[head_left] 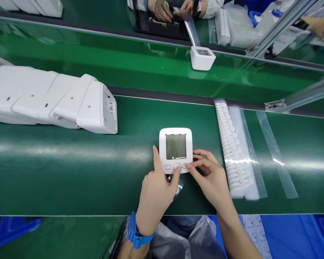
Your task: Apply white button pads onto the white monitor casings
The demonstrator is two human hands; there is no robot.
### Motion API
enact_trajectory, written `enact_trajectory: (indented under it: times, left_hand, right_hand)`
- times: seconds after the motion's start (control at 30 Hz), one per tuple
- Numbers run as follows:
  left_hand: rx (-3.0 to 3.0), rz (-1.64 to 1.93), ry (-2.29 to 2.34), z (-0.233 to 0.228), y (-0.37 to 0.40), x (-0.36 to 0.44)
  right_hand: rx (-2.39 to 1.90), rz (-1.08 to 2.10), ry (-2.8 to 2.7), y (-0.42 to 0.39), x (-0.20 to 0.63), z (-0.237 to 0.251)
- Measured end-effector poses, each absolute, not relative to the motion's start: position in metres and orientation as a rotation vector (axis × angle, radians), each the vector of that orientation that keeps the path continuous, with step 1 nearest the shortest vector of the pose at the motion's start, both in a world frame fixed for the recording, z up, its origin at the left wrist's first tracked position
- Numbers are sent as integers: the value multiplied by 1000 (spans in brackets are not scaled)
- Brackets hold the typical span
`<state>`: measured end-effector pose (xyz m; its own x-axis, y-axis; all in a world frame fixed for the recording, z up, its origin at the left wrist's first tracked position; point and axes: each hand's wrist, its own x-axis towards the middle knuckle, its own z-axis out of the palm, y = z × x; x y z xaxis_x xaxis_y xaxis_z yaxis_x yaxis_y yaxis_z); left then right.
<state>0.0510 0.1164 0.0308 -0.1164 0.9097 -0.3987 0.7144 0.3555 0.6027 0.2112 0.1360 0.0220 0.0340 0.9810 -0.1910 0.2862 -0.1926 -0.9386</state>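
On the green bench (56,169), straight ahead of the person, lies a white monitor (175,149) with a grey screen facing up and a row of three buttons along its near edge. Both hands meet at that edge. The left hand (155,192), a blue wrist strap (135,233) on its wrist, steadies the unit: its forefinger lies along the left side and its thumb rests near the middle button, the other fingers curled under. The right hand (210,178) has thumb and forefinger pinched together at the right button, touching the casing; whether anything small sits between those fingertips cannot be told. A scrap of clear film (179,187) shows just under the monitor, between the two hands.

To the right, near the right hand but apart from it, lies a clear bag of white buttons (233,151), set in rows, with an empty clear strip (277,156) further right. At far left a row of white housings (51,99) leans stacked one against the next. Beyond a dark rail runs a green belt (124,61) carrying a second white unit (202,57). Across the belt, another person's hands (167,9) work over a black fixture (162,27), with bagged white parts (237,25) beside them.
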Motion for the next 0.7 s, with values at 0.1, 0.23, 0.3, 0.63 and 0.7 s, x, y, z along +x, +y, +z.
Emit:
enact_trajectory:
  times: [0.1,0.23,0.3,0.63,0.7]
  left_hand:
    - [1426,318,1911,30,117,52]
    - [1420,309,1908,29,118,53]
    - [1417,303,1907,29,118,53]
    - [1413,299,1912,30,118,53]
    - [1411,300,1910,30,119,53]
  right_hand:
    - [-1572,1191,-1318,136,211,21]
    - [-1566,1186,-1328,136,211,21]
    - [-1561,1183,-1330,136,211,20]
    - [-1552,1166,-1346,135,210,21]
    - [-1557,1160,-1355,135,210,21]
